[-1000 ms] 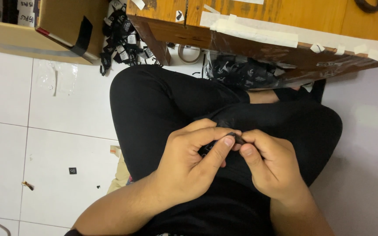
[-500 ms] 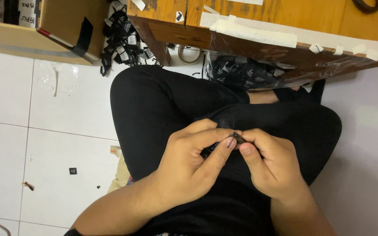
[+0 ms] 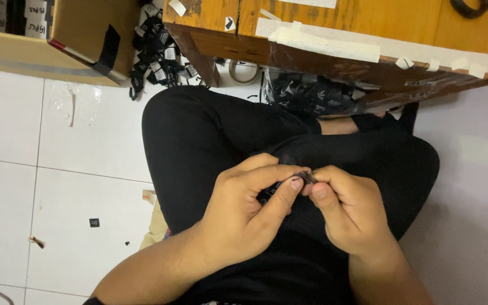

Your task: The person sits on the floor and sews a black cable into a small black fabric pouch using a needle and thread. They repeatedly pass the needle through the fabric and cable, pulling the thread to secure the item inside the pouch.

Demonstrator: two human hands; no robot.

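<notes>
Both hands meet over the lap — the left hand (image 3: 249,212) and right hand (image 3: 348,212) pinch one small dark piece (image 3: 305,176) between thumbs and fingertips, at frame centre. At 12 o'clock stands a taped wooden worktop (image 3: 334,28); at 11 o'clock a cardboard box (image 3: 57,39) beside a pile of black tags (image 3: 156,48) on the white floor (image 3: 40,186).

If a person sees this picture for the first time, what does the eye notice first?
First, the two hands meeting at the centre over a lap in black trousers: the left hand and the right hand pinch one small dark piece between their fingertips. Next, the taped wooden bench along the top, with a cardboard box at upper left.
</notes>
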